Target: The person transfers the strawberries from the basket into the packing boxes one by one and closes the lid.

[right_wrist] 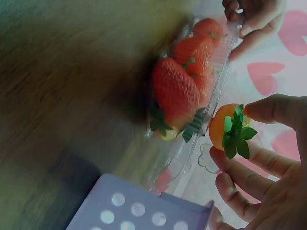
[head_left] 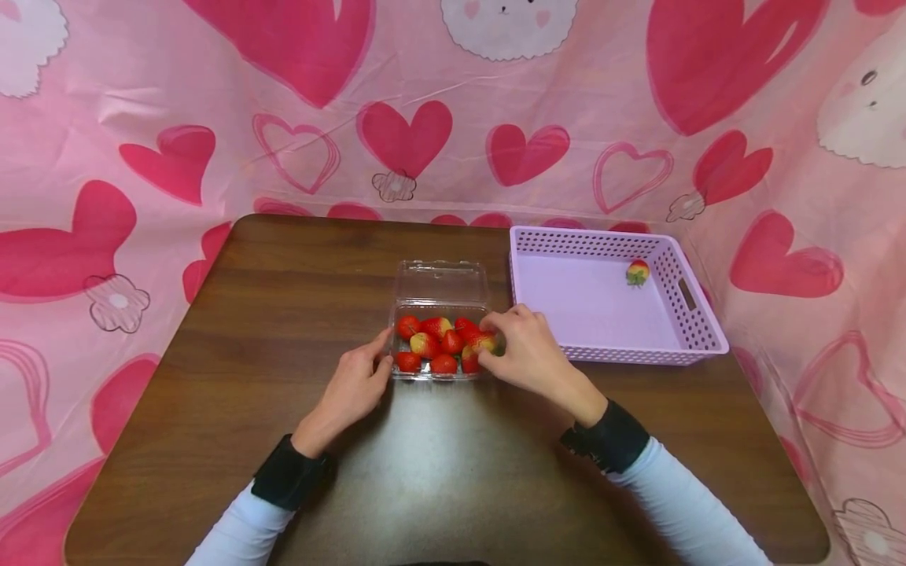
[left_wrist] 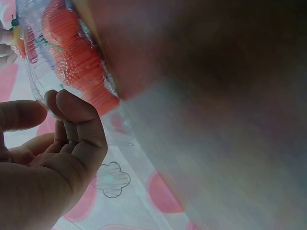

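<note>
A clear plastic clamshell box (head_left: 439,377) stands in the middle of the table, its lid (head_left: 442,287) folded back. Several red strawberries (head_left: 451,342) fill the box, some with pale yellow ends. My left hand (head_left: 357,381) pinches the box's left rim between thumb and fingertips. Over the box's right side, my right hand (head_left: 527,350) pinches a strawberry (right_wrist: 224,123) between thumb and fingers. Its green leaf cap (right_wrist: 236,136) points towards the palm in the right wrist view. In the left wrist view, the box wall (left_wrist: 36,84) runs between thumb and fingers.
A shallow lilac basket (head_left: 594,314) with holed sides stands right of the box, close by my right hand. One strawberry (head_left: 638,273) lies near its back right corner. The brown table (head_left: 283,275) is bordered behind by a pink heart-print cloth (head_left: 453,71).
</note>
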